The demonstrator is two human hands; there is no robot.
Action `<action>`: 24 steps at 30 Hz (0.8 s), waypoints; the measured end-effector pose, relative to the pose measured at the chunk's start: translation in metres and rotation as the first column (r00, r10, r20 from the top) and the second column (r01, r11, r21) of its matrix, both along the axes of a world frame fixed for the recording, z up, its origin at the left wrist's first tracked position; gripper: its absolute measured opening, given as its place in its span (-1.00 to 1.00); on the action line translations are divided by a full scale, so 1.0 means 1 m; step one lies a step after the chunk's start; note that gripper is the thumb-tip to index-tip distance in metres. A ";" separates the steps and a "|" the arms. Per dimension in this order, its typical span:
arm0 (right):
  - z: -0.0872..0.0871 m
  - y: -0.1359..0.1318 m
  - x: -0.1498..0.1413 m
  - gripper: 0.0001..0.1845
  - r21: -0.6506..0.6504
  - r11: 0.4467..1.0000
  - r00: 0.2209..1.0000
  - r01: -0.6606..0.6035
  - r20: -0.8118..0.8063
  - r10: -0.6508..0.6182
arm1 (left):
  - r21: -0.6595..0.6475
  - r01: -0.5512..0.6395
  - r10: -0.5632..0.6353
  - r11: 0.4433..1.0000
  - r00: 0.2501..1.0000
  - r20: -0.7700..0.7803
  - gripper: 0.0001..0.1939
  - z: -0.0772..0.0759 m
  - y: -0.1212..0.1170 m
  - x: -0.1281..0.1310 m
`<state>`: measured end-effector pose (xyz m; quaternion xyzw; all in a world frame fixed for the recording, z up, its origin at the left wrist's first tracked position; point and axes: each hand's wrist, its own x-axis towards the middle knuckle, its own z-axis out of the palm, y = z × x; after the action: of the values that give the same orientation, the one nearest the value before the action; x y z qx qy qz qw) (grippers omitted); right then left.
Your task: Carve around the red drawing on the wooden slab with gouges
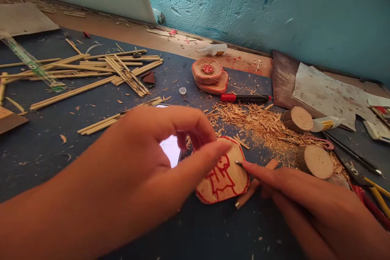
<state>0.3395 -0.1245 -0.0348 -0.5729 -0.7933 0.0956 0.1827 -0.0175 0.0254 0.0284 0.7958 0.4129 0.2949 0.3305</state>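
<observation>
A pale wood slice (240,180) with a red outlined rim and a red line-drawn figure lies on the dark table in front of me. My left hand (170,150) is curled over its left side, the thumb across the slice and the fingers bent at its far left edge; the fingertips are partly hidden. From the right, my right hand (292,195) pinches a slim tool with a small dark metal tip (238,163), which meets the slice's face. Most of that tool is covered by the fingers. A brown wooden stick (248,195) with a metal end lies partly under the slice.
Wood shavings (258,126) lie beyond the slice, near a red-capped marker (245,98) and stacked red-marked slices (207,71). Two log pieces (318,161) and pliers (359,176) are at right. A lit phone (170,150) and thin sticks (91,73) are at left.
</observation>
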 end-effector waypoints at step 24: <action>0.018 0.001 -0.010 -0.49 0.037 0.991 0.992 -0.125 0.003 0.125 | 0.174 0.213 -0.102 0.961 0.864 -0.492 0.01 -0.011 -0.008 0.018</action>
<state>0.3291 -0.1240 -0.0164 -0.5185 -0.8293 0.0921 0.1868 0.0002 0.0175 0.0175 0.9070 0.3792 0.1051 0.1500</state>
